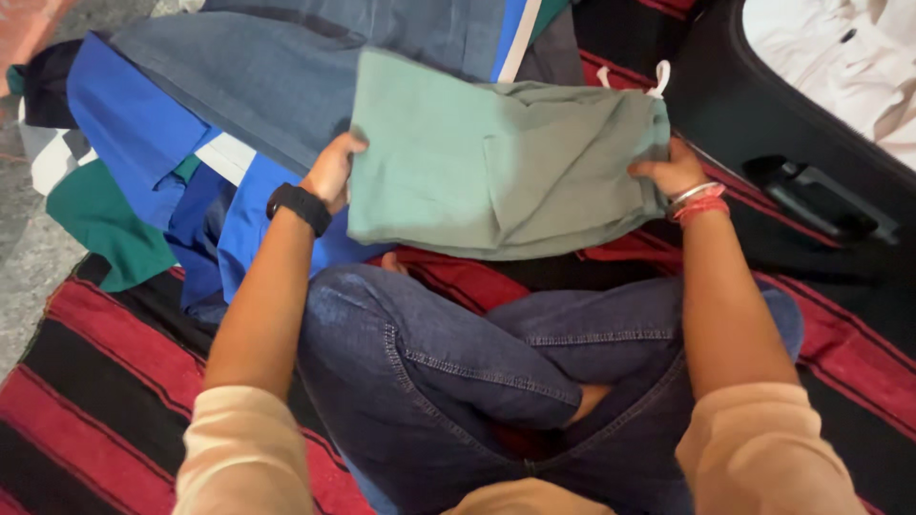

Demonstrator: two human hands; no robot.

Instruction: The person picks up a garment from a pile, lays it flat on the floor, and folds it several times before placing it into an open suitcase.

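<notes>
— What is being held?

— A folded sage-green garment (pixel 496 157), flat and roughly rectangular, with white drawstring ends (pixel 658 76) poking out at its far right corner. It hangs just above the person's crossed legs in blue jeans (pixel 458 372), over the near edge of a pile of clothes.

— How do the hands have it?

— The left hand (pixel 334 172) has its grip closed on the left edge, thumb on top and fingers tucked under the cloth. The right hand (pixel 673 172) is closed on the right edge the same way; its fingers are hidden behind the fabric, so I judge that hold mostly from the thumb and the pinched folds.

— Anything on the wrists?

— A black watch (pixel 301 207) on the left, and silver and red bangles (pixel 698 200) on the right. Both arms come out of peach sleeves.

— And around it?

— Behind the garment lies a grey-blue piece of clothing (pixel 248 86), with bright blue clothes (pixel 134 133) beneath and to the left of it, and a dark green one (pixel 100 224) further left. The person sits on a red and black striped blanket (pixel 86 381). At the upper right is an open black suitcase (pixel 763 114), with white cloth (pixel 840 57) inside, possibly a shirt, though little of it shows.
</notes>
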